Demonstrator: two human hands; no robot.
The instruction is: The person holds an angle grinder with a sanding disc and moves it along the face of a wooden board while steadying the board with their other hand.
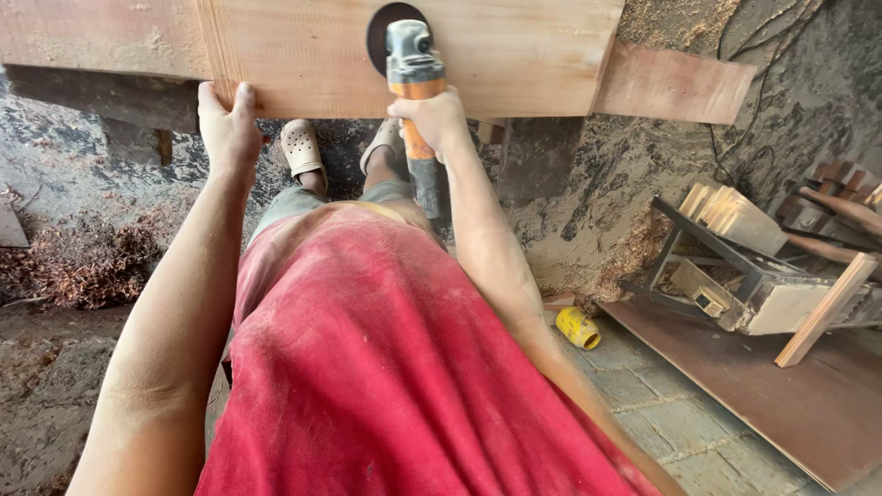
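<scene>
Over on the left, wood shavings lay heaped on the dirt floor, and above them a darker board ran off behind the pale plank. The left hand was pressed flat against the near edge of that plank, fingers spread upward and thumb out, steadying it but holding nothing. The plank lay ahead of both hands, its long axis running crosswise, left to right, so each arm reached straight forward to meet it. Between the arms I could see two pale clogs on the floor below the plank's edge. The right hand was wrapped tight around the orange body of one grinder, which pointed away from the person, its round dark disc lying flat on the plank's face; this hand sat a little farther along the plank than the left, and it was the nearer one to the disc. Further right, a reddish board stuck out past the plank's end. One yellow can lay on the paving, and beyond it a metal frame held a stack of pale wood blocks, too many to count surely.
</scene>
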